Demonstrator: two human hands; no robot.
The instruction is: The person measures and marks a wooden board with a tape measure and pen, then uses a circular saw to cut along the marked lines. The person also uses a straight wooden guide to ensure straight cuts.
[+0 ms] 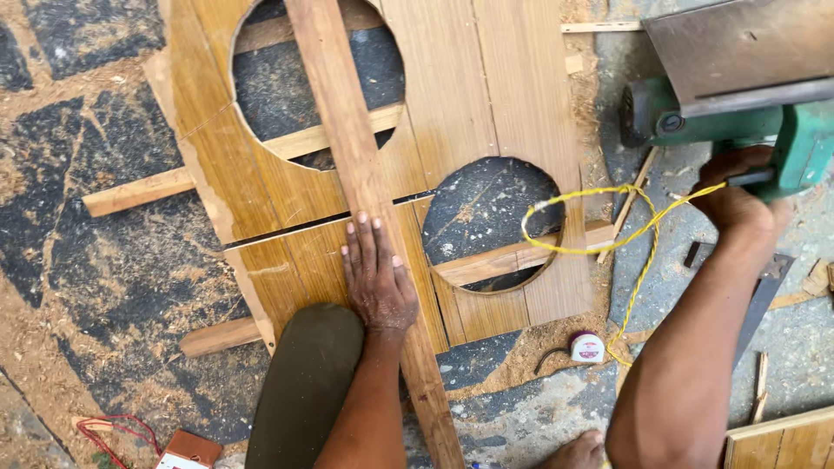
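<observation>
left hand spread flat, pinning wooden strip to plywood panel so it stays put | right hand clenched on green power tool, yellow cord trailing beside it

You are working in even, soft daylight; nothing tells you exactly where it comes from, though the brightest patch lies on the metal plate at the top right corner, which shows a pale sheen rather than hard glare. Shadows are weak: a thin dark line runs under the edges of the plywood panel, and your left hand casts almost none on the long wooden strip. Focus is sharp across the middle, down to the wood grain and sawdust. Your right hand looks slightly soft. The strip's straight edges hold true toward the frame borders, so distortion is slight.
</observation>
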